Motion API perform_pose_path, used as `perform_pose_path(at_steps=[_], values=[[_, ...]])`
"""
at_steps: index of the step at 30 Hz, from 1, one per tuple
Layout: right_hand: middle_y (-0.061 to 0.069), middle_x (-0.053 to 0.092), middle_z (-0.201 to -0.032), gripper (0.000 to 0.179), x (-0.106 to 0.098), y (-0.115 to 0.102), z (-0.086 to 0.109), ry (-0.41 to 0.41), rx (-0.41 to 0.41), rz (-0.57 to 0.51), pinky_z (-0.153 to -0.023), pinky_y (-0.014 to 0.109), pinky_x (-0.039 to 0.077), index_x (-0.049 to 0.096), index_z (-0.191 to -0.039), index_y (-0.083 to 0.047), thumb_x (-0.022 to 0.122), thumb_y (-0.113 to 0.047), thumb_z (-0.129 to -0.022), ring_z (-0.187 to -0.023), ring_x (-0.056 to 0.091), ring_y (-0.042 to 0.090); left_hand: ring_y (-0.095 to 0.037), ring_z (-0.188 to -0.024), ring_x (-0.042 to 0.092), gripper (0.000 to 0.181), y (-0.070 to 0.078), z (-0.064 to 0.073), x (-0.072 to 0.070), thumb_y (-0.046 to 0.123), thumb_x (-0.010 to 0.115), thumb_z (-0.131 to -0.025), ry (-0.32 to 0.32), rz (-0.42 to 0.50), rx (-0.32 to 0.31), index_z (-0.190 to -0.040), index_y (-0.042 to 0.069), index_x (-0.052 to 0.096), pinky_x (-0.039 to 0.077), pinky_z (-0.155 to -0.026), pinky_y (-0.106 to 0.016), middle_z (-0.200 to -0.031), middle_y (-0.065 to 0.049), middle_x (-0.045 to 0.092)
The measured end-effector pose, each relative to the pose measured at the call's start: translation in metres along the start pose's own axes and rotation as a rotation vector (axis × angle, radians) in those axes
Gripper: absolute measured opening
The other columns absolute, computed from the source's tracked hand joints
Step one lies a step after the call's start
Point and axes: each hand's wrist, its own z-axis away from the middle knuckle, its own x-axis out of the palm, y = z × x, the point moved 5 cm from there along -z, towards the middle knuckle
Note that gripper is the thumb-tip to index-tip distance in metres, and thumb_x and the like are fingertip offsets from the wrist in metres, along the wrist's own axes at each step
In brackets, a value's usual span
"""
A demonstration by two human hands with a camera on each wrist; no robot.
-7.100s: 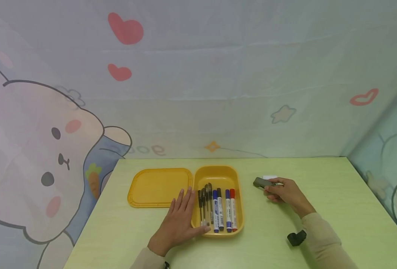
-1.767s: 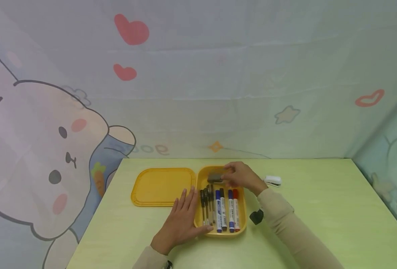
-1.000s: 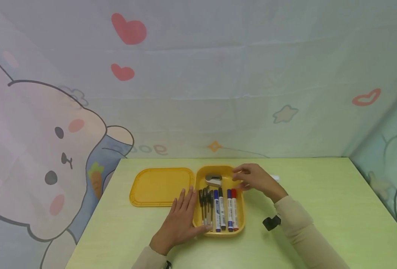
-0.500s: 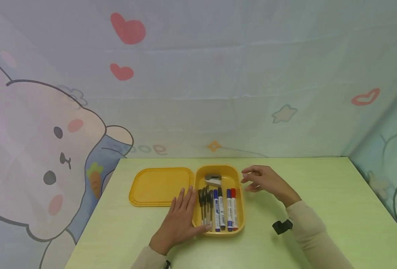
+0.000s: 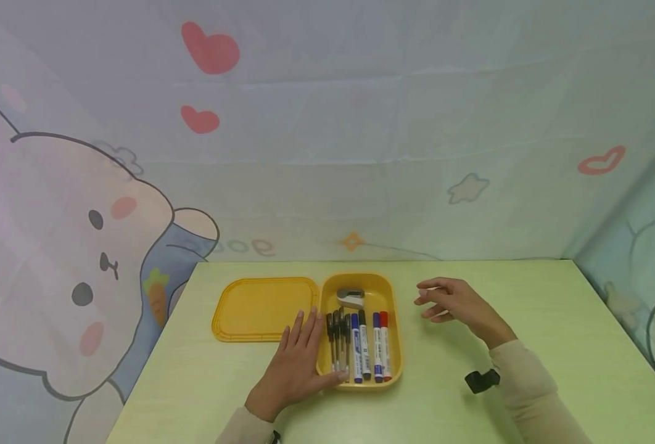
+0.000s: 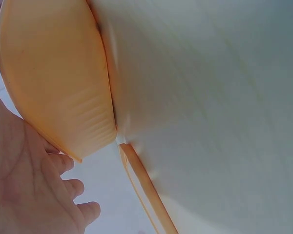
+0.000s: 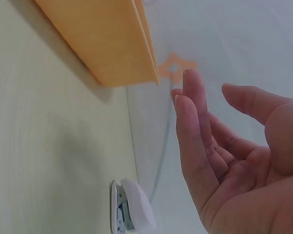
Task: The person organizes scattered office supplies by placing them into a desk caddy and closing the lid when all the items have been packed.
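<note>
My left hand (image 5: pixel 294 373) lies against the left side of the yellow box (image 5: pixel 398 345), fingers straight and thumb over the near rim. In the left wrist view its palm faces the box's outer wall. Inside the box are several black-capped pens (image 5: pixel 337 339), several markers (image 5: pixel 364 348) with blue, black and red caps, and a small grey-and-white stapler (image 5: pixel 351 299) at the far end. My right hand (image 5: pixel 463 306) hovers right of the box, fingers relaxed and holding nothing. In the right wrist view a white stapler (image 7: pixel 134 207) stands on the table; the hand hides it from the head view.
A flat yellow lid (image 5: pixel 266 308) lies left of the box, beside its rim. The light green table (image 5: pixel 572 345) ends at a printed cloth backdrop (image 5: pixel 327 123), with more cloth at the right.
My right hand carried the grey-and-white stapler from the table into the box and let it go, then withdrew to the right. My left hand has stayed at the box.
</note>
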Motion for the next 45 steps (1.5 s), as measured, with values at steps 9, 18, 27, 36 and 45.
perform_pose_path(at_steps=[9, 18, 27, 36, 45], values=[[0.021, 0.069, -0.126, 0.055, -0.014, 0.013, 0.010, 0.033, -0.005, 0.019, -0.084, 0.035, 0.061, 0.049, -0.146, 0.001, 0.058, -0.035, -0.105, -0.101, 0.071, 0.039, -0.033, -0.158, 0.002, 0.118, -0.001, 0.000, 0.001, 0.088, 0.043, -0.084, 0.007, -0.002, -0.001, -0.165, 0.012, 0.006, 0.014, -0.123, -0.060, -0.172, -0.007, 0.004], [0.022, 0.067, -0.128, 0.058, -0.025, 0.025, 0.015, 0.043, -0.016, -0.009, -0.084, 0.035, 0.061, 0.050, -0.146, 0.000, 0.060, -0.039, -0.103, -0.103, 0.071, 0.036, -0.033, -0.158, 0.001, 0.118, -0.001, -0.001, 0.002, 0.089, 0.043, -0.083, 0.009, 0.002, -0.003, -0.165, 0.014, 0.004, 0.014, -0.123, -0.059, -0.172, -0.007, 0.005], [0.021, 0.067, -0.128, 0.059, -0.040, 0.042, 0.018, 0.077, 0.004, -0.016, -0.084, 0.034, 0.060, 0.048, -0.148, -0.001, 0.059, -0.038, -0.104, -0.099, 0.073, 0.025, -0.031, -0.158, -0.002, 0.117, -0.001, 0.000, 0.002, 0.088, 0.043, -0.084, 0.007, 0.007, -0.003, -0.165, 0.014, 0.003, 0.013, -0.124, -0.059, -0.172, -0.007, 0.003], [0.020, 0.067, -0.127, 0.057, -0.049, 0.053, 0.021, 0.104, 0.026, -0.028, -0.084, 0.034, 0.060, 0.045, -0.151, -0.002, 0.056, -0.035, -0.106, -0.099, 0.073, 0.025, -0.033, -0.158, 0.001, 0.117, -0.001, 0.000, 0.003, 0.088, 0.043, -0.084, 0.009, 0.010, -0.003, -0.165, 0.014, 0.003, 0.014, -0.123, -0.060, -0.172, -0.007, 0.004], [0.025, 0.064, -0.132, 0.063, -0.052, 0.057, 0.025, 0.106, 0.015, -0.043, -0.084, 0.033, 0.060, 0.037, -0.155, -0.001, 0.054, -0.037, -0.106, -0.105, 0.072, 0.029, -0.035, -0.157, 0.003, 0.117, 0.000, 0.000, 0.002, 0.087, 0.045, -0.084, 0.008, 0.016, -0.004, -0.165, 0.013, 0.004, 0.014, -0.123, -0.060, -0.172, -0.008, 0.005]])
